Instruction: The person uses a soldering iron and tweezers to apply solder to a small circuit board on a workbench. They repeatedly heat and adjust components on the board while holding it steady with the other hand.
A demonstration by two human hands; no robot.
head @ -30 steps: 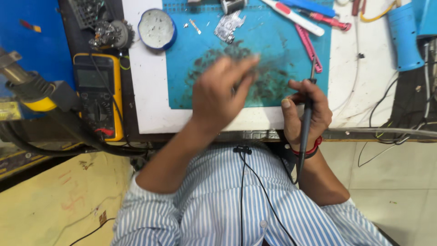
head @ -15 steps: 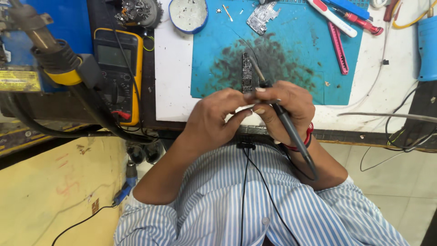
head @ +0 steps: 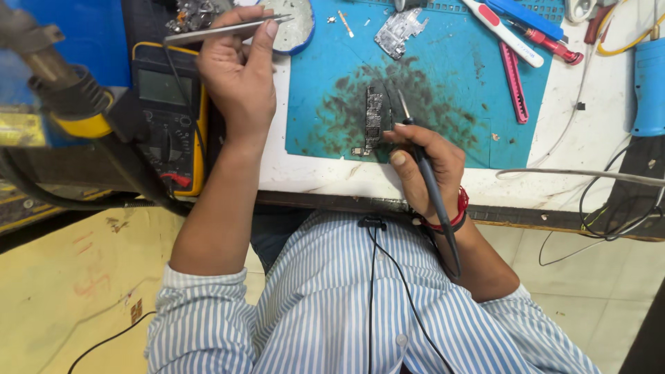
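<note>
My right hand (head: 424, 166) grips a black soldering iron (head: 426, 181) like a pen, its tip just right of a narrow circuit board (head: 373, 119) lying on the stained blue work mat (head: 443, 76). The thumb rests near the board's lower end. My left hand (head: 237, 76) is raised over the table's left side and pinches metal tweezers (head: 225, 29), which point right toward a round blue-rimmed dish (head: 296, 28). Nothing shows between the tweezer tips.
A yellow multimeter (head: 170, 114) lies left of the mat. A metal shield plate (head: 398, 31), a white tool (head: 500, 31), red-handled tools (head: 514, 82) and a blue device (head: 648, 76) sit further back and right. Cables (head: 596, 208) hang at the table's right edge. A hot-air nozzle (head: 62, 86) looms left.
The hands were together over the board at the table's front edge. My left hand has moved away up and left with the tweezers; the right stays by the board with the iron.
</note>
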